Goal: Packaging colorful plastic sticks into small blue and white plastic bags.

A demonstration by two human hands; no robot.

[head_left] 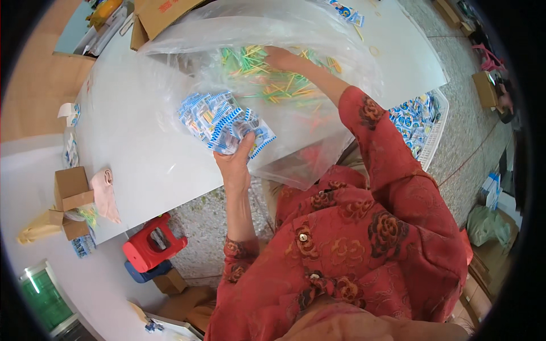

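Observation:
My left hand is closed around a bunch of small blue-and-white printed packets, thumb on top, above the near part of the white table. Farther off, my right hand reaches among loose thin green and yellow sticks. Its fingertips are hidden there, so their grip does not show. These sticks lie in a large clear plastic bag, spread open across the table, with its near end hanging over the edge by my lap.
A cardboard box stands at the far side of the white table. To the right, a white basket holds many blue-and-white packets. A red plastic stool is below the table's left edge, near small cardboard boxes and a pink cloth.

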